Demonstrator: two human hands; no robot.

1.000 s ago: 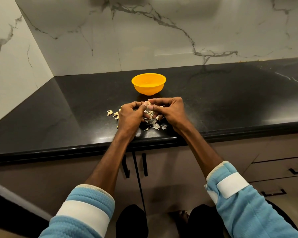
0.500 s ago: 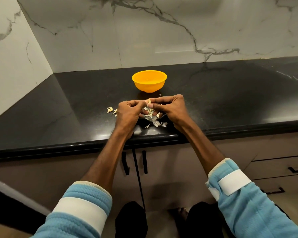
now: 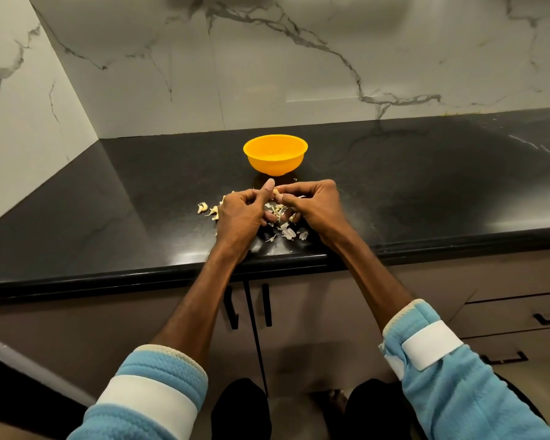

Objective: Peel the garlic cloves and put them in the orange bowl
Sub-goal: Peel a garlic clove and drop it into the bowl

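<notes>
Where the two hands meet at frame centre, a small pale garlic clove [image 3: 277,197] sits pinched at the fingertips. Right hand [image 3: 311,206]: forefinger and thumb closed on the clove, remaining fingers curled under toward the palm. Left hand [image 3: 240,214]: thumb raised and extended, its tip up against the clove; the other fingers folded in loosely, and whether they grip anything cannot be told. Both hands hover just above the black countertop [image 3: 426,185], knuckles nearly touching each other.

Below and between the hands lies a scatter of papery garlic skins [image 3: 288,231], white and curled, near the counter's front edge. More skin scraps and what look like clove pieces [image 3: 208,209] lie just left of the left hand.

The orange bowl [image 3: 275,154] stands upright just above the hands in the frame, apart from them, nearer the marble backsplash [image 3: 299,74]. Its contents cannot be made out.

Lower frame: blue-and-white sleeves [image 3: 150,395] pushed up the forearms; cabinet doors with dark handles [image 3: 267,309] beneath the counter.
</notes>
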